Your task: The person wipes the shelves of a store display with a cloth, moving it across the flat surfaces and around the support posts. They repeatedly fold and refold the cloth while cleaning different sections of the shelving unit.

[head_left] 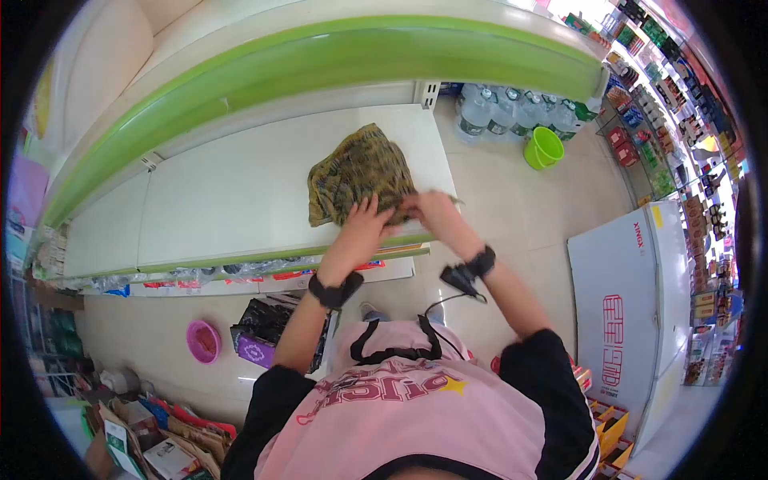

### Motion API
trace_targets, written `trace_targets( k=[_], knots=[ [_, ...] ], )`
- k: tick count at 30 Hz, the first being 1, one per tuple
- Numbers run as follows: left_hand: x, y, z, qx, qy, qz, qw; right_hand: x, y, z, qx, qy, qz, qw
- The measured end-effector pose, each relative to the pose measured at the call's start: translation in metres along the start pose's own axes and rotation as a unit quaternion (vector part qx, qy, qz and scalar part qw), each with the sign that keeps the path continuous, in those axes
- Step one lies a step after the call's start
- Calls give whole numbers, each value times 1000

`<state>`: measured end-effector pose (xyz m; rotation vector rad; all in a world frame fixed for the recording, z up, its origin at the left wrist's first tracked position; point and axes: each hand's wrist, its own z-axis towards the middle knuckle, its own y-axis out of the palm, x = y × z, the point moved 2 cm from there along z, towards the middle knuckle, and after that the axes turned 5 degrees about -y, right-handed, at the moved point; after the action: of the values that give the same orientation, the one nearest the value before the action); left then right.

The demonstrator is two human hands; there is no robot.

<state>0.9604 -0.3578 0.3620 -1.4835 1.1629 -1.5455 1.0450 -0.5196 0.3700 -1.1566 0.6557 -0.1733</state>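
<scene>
While pressed flat, fingers spread: left hand (pixel 362 224), right hand (pixel 428 210) on patterned cloth (pixel 356 172), its near edge hidden.

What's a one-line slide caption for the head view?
Both hands, left hand and right hand, press on a patterned olive cloth lying on a white shelf in a shop.

This is a small shop, a grocery or convenience store. Racks of packaged goods (pixel 650 88) crowd the aisle on the right, large water bottles (pixel 512 112) stand in a row on the tiled floor beside a green bucket (pixel 544 147), and a white chest freezer (pixel 632 312) sits by the aisle. A long white shelf (pixel 240 192) with a green edge and a strip of price labels (pixel 264 278) runs along the wall, and opened cardboard boxes (pixel 152 444) lie on the floor at lower left.
</scene>
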Motion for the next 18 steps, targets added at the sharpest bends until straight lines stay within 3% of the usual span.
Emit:
trace_targets(
  k=[2, 3, 7, 8, 9, 12, 14, 16, 17, 18],
  knots=[
    [13, 8, -31, 26, 8, 6, 1000, -21, 4, -26, 18, 12, 22, 1000],
    [17, 5, -34, 52, 19, 12, 998, -31, 5, -31, 80, 5, 15, 997],
    [24, 3, -19, 28, -10, 44, 999, -12, 4, -5, 44, 37, -14, 998],
    [19, 1, -4, 0, -17, 37, 999, 0, 8, 6, 25, 49, -36, 998],
    [13, -3, 17, -22, -23, 33, 999, 13, 7, 21, 66, 35, -3, 997],
    [-12, -7, 84, 13, -37, 50, 998, 61, 0, 82, 139, -25, 35, 989],
    [-16, -29, 117, 4, -50, 35, 998, 86, 0, 116, 123, -16, 17, 992],
    [-8, -54, 136, -268, -143, -17, 953, 82, -1, 122, 120, -24, -16, 992],
    [-7, -53, 128, -240, -114, 11, 964, 81, 1, 121, 106, -28, -46, 993],
    [-19, -31, 121, -106, -82, 9, 991, 79, 5, 112, 101, 5, -32, 994]
  ],
)
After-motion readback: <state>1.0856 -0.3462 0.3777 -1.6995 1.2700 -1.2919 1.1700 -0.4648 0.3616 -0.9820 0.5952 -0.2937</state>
